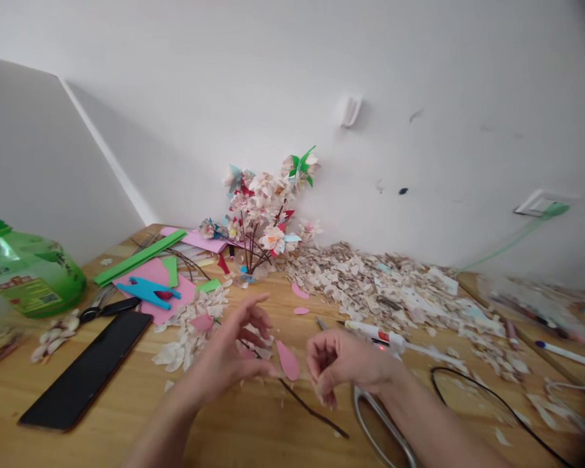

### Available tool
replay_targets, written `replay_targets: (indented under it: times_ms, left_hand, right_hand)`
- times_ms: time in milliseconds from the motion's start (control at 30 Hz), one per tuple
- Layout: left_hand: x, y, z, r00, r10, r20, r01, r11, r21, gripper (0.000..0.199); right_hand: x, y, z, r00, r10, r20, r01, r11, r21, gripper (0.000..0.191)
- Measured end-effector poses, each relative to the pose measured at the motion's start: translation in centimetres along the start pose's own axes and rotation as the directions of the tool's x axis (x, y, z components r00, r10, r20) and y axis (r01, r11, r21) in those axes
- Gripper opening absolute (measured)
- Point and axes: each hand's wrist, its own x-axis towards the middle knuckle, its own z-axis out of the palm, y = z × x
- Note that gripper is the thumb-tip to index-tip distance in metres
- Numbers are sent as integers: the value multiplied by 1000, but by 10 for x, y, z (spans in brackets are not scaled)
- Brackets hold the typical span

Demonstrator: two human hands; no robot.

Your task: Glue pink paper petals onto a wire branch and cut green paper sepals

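Dark stem (312,411) running through lower centre of frame (looking light, stiff, likely brittle; mid-length suiting gentle pinch). Left hand (234,351) showing parted grip, thumb overlapping stem; right hand (345,361) curling, closure unclear. Pink petal (287,361) showing between.

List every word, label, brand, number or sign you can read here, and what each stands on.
No text is readable.
Green bottle: yellow-green label and dark marks, too blurred to read.
White glue gun: small red marking, too small and blurred.
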Motion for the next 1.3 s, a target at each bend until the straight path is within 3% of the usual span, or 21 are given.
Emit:
replay_targets:
  times_ms: [133,333,433,500,533,600,667,767,867,1033,1233,1300]
  left_hand:
    - [3,0,-5,999,6,-54,-7,1000,-16,76]
    - [6,-3,-4,996,-2,-88,-2,999,-44,66]
    - [5,-6,-5,997,2,-73,-6,998,-60,63]
    - [5,-6,-4,999,-1,-48,-3,998,-66,61]
    - [5,-6,-3,999,-4,-40,2,998,-67,60]
    - [6,-5,0,999,-17,-38,15,997,-74,58]
    - [6,-4,4,999,-28,-38,24,995,-92,57]
    - [7,-4,11,999,-44,-23,41,990,-132,55]
    - [7,-6,15,998,-64,-4,63,983,-174,53]
    - [8,-10,15,997,-68,-23,62,976,-207,51]
    - [9,-10,15,996,-86,-37,76,975,-210,56]
    - [9,-10,15,996,-85,-35,76,976,-204,57]
  right_hand:
    - [-12,1,-10,985,-51,-164,36,995,-91,23]
    - [-37,4,-14,939,-89,-334,-38,934,-356,16]
    - [-59,8,-21,947,74,-314,-227,844,-487,16]
    - [-70,11,-24,930,224,-293,-355,758,-547,24]
    - [-73,11,-23,921,236,-309,-379,722,-579,29]
    - [-71,11,-16,933,97,-346,-313,693,-650,30]
    - [-60,8,-3,932,-140,-334,-145,700,-699,16]
    - [-36,3,20,879,-331,-343,17,741,-671,18]
    - [-15,2,34,854,-383,-352,74,760,-646,18]
    - [-3,10,37,843,-401,-358,173,833,-525,20]
    - [-1,7,31,784,-416,-460,158,851,-501,21]
    - [-3,3,29,800,-383,-462,153,875,-460,24]
